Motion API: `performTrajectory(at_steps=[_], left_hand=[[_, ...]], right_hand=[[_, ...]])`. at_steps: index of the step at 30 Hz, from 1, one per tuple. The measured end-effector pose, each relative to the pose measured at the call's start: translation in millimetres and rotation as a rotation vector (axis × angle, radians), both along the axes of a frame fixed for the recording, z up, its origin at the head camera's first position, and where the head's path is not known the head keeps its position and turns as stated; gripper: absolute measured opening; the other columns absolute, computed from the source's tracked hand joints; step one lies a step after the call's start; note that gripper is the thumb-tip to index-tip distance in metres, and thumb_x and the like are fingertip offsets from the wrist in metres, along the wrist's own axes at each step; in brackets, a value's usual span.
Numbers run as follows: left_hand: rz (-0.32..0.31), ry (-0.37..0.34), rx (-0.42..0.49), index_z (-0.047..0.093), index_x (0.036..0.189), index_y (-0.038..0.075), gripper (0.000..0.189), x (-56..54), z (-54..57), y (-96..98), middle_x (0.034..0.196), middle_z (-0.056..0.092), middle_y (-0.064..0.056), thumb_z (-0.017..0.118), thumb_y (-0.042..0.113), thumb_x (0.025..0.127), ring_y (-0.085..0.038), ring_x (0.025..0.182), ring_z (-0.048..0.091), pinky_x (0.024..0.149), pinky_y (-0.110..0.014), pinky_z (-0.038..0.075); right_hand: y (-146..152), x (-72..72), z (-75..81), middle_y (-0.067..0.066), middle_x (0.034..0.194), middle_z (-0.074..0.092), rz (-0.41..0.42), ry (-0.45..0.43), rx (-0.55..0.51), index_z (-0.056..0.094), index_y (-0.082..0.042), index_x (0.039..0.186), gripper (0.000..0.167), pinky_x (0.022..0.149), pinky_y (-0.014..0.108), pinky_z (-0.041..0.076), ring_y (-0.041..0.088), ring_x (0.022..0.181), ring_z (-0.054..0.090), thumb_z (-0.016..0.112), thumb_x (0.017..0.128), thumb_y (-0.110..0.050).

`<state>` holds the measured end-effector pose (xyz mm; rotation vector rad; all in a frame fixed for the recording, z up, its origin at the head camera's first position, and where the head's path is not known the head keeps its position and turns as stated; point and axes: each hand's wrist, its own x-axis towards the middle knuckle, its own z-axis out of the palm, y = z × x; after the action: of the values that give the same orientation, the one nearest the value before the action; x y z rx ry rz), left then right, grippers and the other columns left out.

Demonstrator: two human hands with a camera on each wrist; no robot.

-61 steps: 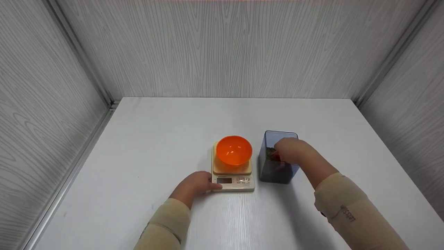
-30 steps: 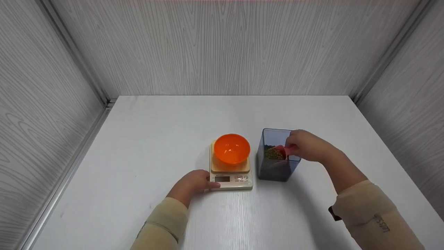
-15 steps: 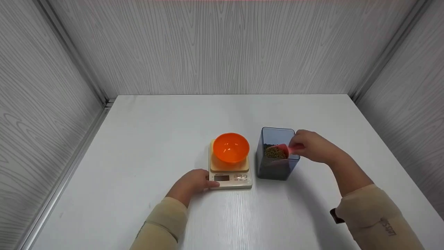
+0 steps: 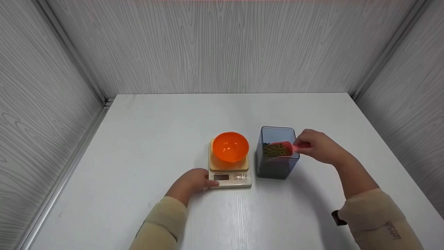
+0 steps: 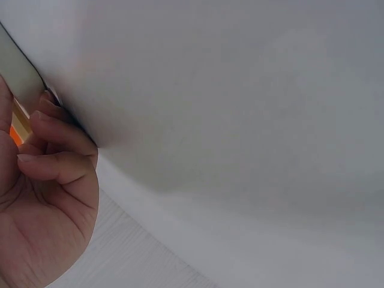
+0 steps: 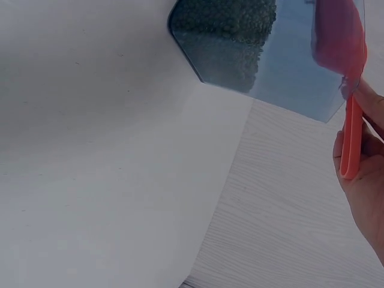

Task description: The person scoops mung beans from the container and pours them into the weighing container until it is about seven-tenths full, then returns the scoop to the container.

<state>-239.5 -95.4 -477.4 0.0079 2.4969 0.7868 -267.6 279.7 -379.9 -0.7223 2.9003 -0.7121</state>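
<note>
Pinches red scoop (image 4: 290, 148) by handle (image 6: 352, 138) in right hand (image 4: 317, 146), just outside right rim of blue-tinted container (image 4: 275, 170). Grips scale (image 4: 231, 183) at near-left corner with left hand (image 4: 195, 179), thumb on top; hands apart, scoop well clear of left one. Points scoop left in head view, long axis roughly left-right, head inside container mouth, above fill. Carries greenish grains (image 4: 275, 150) in scoop; more filling container's lower part. Has container upright on bench (image 4: 156, 139), just right of scale. On scale: orange bowl (image 4: 230, 147), open side up.
</note>
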Motion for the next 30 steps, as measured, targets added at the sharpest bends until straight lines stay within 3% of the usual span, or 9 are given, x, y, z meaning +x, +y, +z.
performTrajectory(at_steps=[8,16,21,30], left_hand=[[0.022,-0.016,0.024,0.065,0.103,0.016,0.042,0.2,-0.4,-0.5,0.083,0.059,-0.001,0.071,0.045,0.074,-0.022,0.083,0.051,0.085,-0.041,0.042],[-0.023,0.017,-0.011,0.065,0.101,0.015,0.040,0.6,1.0,0.2,0.091,0.059,0.000,0.070,0.046,0.075,-0.022,0.086,0.050,0.091,-0.043,0.039],[-0.005,0.004,0.006,0.065,0.105,0.015,0.044,0.2,1.5,-0.3,0.097,0.060,-0.001,0.070,0.046,0.075,-0.022,0.090,0.050,0.095,-0.045,0.037],[-0.025,0.013,-0.011,0.065,0.107,0.014,0.045,0.4,1.1,0.6,0.100,0.060,-0.002,0.069,0.046,0.075,-0.023,0.091,0.051,0.095,-0.046,0.037]], right_hand=[[8.0,2.9,-4.7,0.000,0.089,0.056,-0.042,-0.009,-0.080,0.066,-0.013,0.093,0.008,0.068,0.028,0.045,0.016,0.081,0.049,0.065,0.085,-0.016],[13.4,7.3,-9.3,-0.001,0.086,0.055,-0.043,0.047,-0.139,0.066,-0.014,0.093,0.008,0.065,0.023,0.045,0.016,0.079,0.049,0.066,0.085,-0.016],[16.7,8.9,-13.2,-0.002,0.089,0.056,-0.070,0.032,-0.166,0.065,-0.017,0.095,0.010,0.068,0.022,0.046,0.015,0.082,0.049,0.064,0.086,-0.023],[22.7,10.1,-25.4,0.000,0.094,0.056,-0.150,-0.001,-0.253,0.066,-0.018,0.097,0.015,0.068,0.021,0.046,0.018,0.084,0.050,0.064,0.085,-0.029]])
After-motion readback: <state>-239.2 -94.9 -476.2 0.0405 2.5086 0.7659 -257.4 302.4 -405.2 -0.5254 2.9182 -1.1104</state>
